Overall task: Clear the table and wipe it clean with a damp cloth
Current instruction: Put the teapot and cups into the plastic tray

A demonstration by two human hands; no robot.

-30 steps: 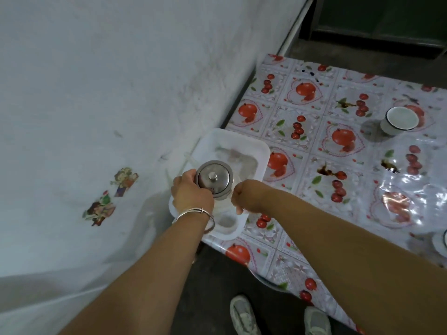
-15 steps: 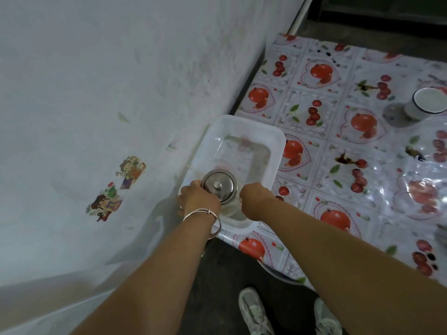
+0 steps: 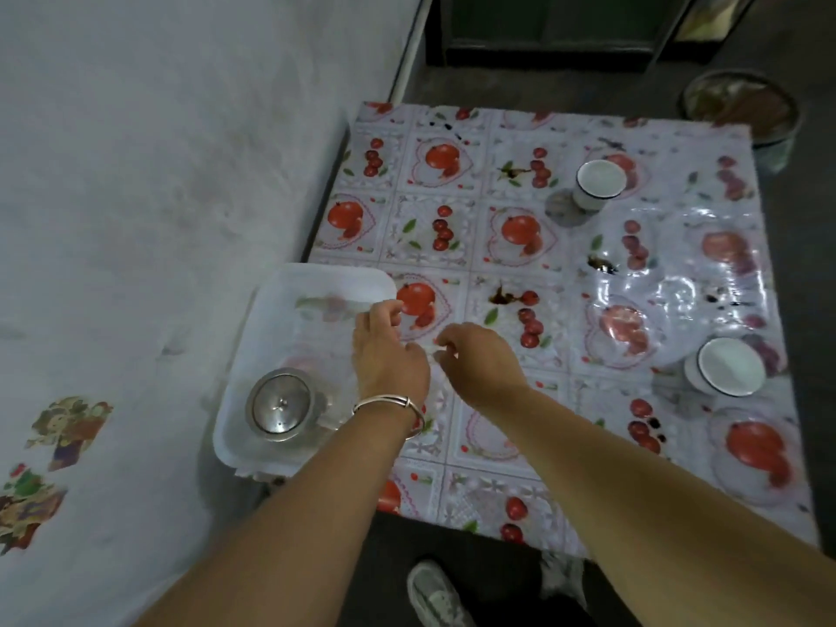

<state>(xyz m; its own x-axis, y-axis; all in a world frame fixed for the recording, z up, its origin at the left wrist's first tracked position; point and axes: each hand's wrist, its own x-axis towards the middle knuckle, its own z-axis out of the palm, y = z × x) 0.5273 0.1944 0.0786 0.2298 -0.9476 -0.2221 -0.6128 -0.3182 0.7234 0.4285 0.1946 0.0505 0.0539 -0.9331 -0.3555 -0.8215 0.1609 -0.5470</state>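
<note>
A square table (image 3: 565,310) stands with its left edge against a pale wall (image 3: 158,196) and is covered by a glossy plastic cloth printed with red fruit and hearts. At the near left corner sits a white plastic tray (image 3: 276,291), overhanging the near edge a little. A small glass pot with a round metal lid (image 3: 282,407) stands in the near end of the tray; the far end of the tray holds nothing that can be made out.

The left hand (image 3: 387,355) hangs over the right side of the tray, a metal bangle (image 3: 391,407) on its wrist. Its fingers are loosely curled and hold nothing. The right hand (image 3: 479,359) hovers just beside it over the cloth, fingers likewise bent inward and relaxed, with nothing gripped (a pale glint near the fingertips is too blurred to name). Neither hand touches the pot.

Two white enamel cups remain on the table: one (image 3: 599,183) near the far edge, right of centre, and another (image 3: 728,366) close to the right edge. Dark spill marks (image 3: 500,297) dot the cloth near the middle, with more toward the right edge and the far edge.

Past the far right corner a round basin (image 3: 742,110) rests on the floor. Two stickers (image 3: 68,427) decorate the wall low on the left. Grey shoes (image 3: 436,595) show below the near edge.
</note>
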